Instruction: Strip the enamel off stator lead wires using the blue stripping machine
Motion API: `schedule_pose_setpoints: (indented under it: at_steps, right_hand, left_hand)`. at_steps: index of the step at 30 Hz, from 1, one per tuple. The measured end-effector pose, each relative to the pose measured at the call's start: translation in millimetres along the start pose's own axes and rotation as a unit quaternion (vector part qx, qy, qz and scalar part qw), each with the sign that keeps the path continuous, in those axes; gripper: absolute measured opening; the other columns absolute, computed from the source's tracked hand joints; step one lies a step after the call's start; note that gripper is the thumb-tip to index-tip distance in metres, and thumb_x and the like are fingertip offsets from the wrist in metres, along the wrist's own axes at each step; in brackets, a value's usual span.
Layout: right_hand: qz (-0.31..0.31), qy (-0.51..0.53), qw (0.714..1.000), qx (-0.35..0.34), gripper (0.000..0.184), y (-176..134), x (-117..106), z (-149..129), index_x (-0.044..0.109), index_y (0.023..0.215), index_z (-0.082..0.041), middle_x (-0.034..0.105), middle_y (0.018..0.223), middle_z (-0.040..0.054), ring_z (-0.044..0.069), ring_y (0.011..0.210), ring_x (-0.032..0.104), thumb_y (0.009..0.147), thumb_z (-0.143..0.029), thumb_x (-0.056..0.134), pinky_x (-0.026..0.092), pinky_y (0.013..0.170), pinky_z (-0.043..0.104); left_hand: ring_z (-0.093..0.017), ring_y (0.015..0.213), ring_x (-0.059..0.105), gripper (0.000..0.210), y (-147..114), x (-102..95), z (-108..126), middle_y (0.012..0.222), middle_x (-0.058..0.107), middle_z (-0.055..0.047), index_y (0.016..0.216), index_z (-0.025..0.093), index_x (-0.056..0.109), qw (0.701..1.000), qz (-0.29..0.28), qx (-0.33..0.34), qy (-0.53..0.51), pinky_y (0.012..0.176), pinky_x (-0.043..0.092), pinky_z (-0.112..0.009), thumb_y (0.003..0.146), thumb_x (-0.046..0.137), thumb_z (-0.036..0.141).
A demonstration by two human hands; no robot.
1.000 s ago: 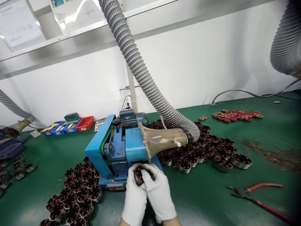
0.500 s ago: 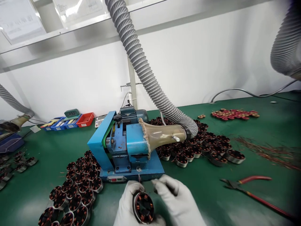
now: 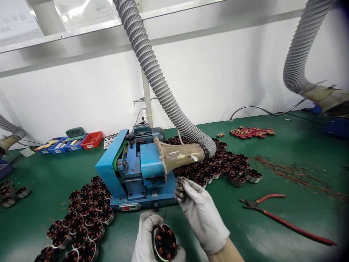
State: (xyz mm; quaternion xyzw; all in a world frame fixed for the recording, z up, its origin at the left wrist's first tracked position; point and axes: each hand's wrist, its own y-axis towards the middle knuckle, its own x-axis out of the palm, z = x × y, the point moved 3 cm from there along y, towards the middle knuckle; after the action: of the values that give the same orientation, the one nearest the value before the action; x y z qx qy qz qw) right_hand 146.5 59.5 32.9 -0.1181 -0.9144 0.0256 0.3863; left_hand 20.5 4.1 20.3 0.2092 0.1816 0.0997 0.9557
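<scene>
My left hand (image 3: 145, 233), in a white glove, is closed around a motor stator (image 3: 164, 242) at the bottom centre. The stator is a round metal ring with copper windings and a dark middle, its open face tilted toward me. Thin wire ends rise from its upper edge. My right hand (image 3: 200, 211), gloved too, is raised beside the front right corner of the blue belt-driven machine (image 3: 155, 163), apart from the stator. Its fingers are pinched together, and the glove's fingertips are blackened. Whether a wire is between them I cannot make out.
Many stators stand left of the machine (image 3: 81, 218) and behind its right side (image 3: 231, 167). Red-handled cutters (image 3: 275, 214) and loose copper wires (image 3: 289, 173) lie at right. Red rings (image 3: 251, 133) lie farther back. A grey hose (image 3: 158, 72) descends to the machine.
My right hand has moved up and away from the stator, toward the machine's right corner, with its fingers turned upward. My left hand still holds the stator. The view has shifted to the right.
</scene>
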Motion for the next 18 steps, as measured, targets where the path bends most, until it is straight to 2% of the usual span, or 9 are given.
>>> schedule_pose_setpoints:
  at_steps: [2,4,5,8,10,13,18]
  right_hand:
    - [-0.009,-0.069,0.997,-0.04,0.016,0.0,-3.1,2.7,0.07,0.07,-0.02,0.068,0.064,0.0004,0.013,0.058,0.058,0.06,-0.032,0.075,0.048,0.056,0.022]
    - [-0.063,-0.197,0.975,-0.075,0.015,-4.7,-1.7,15.1,0.071,0.074,-0.019,0.07,0.07,0.0045,0.018,0.066,0.063,0.063,-0.03,0.071,0.051,0.062,0.026]
    - [-0.078,-0.231,0.964,-0.109,0.016,-7.1,-1.1,22.3,0.072,0.073,-0.018,0.071,0.073,0.0063,0.02,0.069,0.065,0.061,-0.029,0.07,0.053,0.065,0.029]
    - [-0.052,-0.281,0.945,-0.158,0.021,-6.2,-2.6,44.6,0.072,0.077,-0.018,0.072,0.08,0.0099,0.025,0.075,0.067,0.061,-0.03,0.066,0.054,0.07,0.033]
    - [-0.026,-0.298,0.944,-0.142,0.026,2.2,-3.8,55.2,0.07,0.083,-0.016,0.073,0.085,0.0123,0.026,0.08,0.067,0.066,-0.033,0.062,0.054,0.074,0.036]
    - [-0.036,-0.295,0.948,-0.11,0.03,18.3,-1.0,60.8,0.067,0.091,-0.014,0.072,0.092,0.0141,0.026,0.086,0.067,0.072,-0.035,0.058,0.052,0.08,0.037]
    - [-0.033,-0.302,0.946,-0.109,0.026,34.0,2.4,55.4,0.068,0.085,-0.012,0.072,0.089,0.0154,0.027,0.083,0.066,0.074,-0.033,0.055,0.051,0.08,0.041]
  left_hand:
    - [-0.021,0.086,0.058,0.041,3.0,2.5,-7.0,0.093,0.056,-0.004,0.092,0.022,0.054,0.998,0.032,-0.05,0.006,0.078,0.048,-0.031,0.053,0.064,0.013]
    - [-0.025,0.093,0.058,0.043,8.3,8.5,-16.0,0.1,0.058,-0.008,0.096,0.021,0.056,0.995,0.046,-0.088,-0.017,0.083,0.047,-0.035,0.054,0.064,0.016]
    - [-0.025,0.094,0.058,0.043,11.8,12.0,-20.7,0.101,0.059,-0.009,0.097,0.02,0.056,0.993,0.049,-0.101,-0.033,0.084,0.046,-0.036,0.055,0.063,0.017]
    - [-0.025,0.093,0.06,0.04,24.8,20.4,-33.7,0.1,0.061,-0.01,0.098,0.019,0.057,0.987,0.055,-0.143,-0.057,0.084,0.046,-0.036,0.058,0.058,0.018]
    - [-0.025,0.092,0.061,0.039,34.6,24.3,-39.8,0.098,0.063,-0.01,0.098,0.018,0.057,0.982,0.04,-0.178,-0.054,0.083,0.047,-0.036,0.058,0.058,0.018]
    - [-0.025,0.091,0.061,0.04,48.4,28.9,-45.8,0.097,0.065,-0.011,0.098,0.017,0.056,0.975,0.023,-0.215,-0.056,0.082,0.047,-0.037,0.058,0.059,0.018]
    - [-0.024,0.09,0.061,0.035,58.8,37.6,-54.3,0.098,0.063,-0.012,0.095,0.016,0.057,0.979,0.048,-0.188,-0.068,0.084,0.046,-0.038,0.06,0.058,0.017]
